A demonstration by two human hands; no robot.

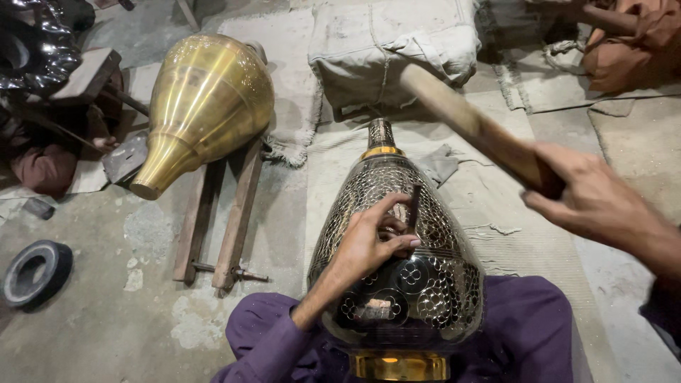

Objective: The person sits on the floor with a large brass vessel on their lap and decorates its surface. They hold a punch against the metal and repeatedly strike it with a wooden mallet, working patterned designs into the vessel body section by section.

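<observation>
Far left on the dusty floor lies a black rubber ring (35, 273), and above it a plain brass vase (202, 106) rests on its side across two wooden slats (220, 213), its narrow mouth pointing down-left. Behind, a folded cloth sack (386, 50) sits on the matting.

In the middle, a pierced metal vase (397, 241) lies across the person's lap on purple trousers (525, 333), its long axis running straight away from the body, narrow neck at the far end, wide base nearest. The left hand (372, 241) rests on its upper flank, fingers closed together round a thin dark punch (413, 206) that stands nearly upright, tip on the patterned surface; I think it is a chisel, though the fingers hide most of it.

To the right, the right hand (592, 202) is clamped on a wooden mallet handle (472, 128), raised up and off to the right, blurred. The punch head lies down-left of that handle, so the left hand is on the vase and the right well clear above it.
</observation>
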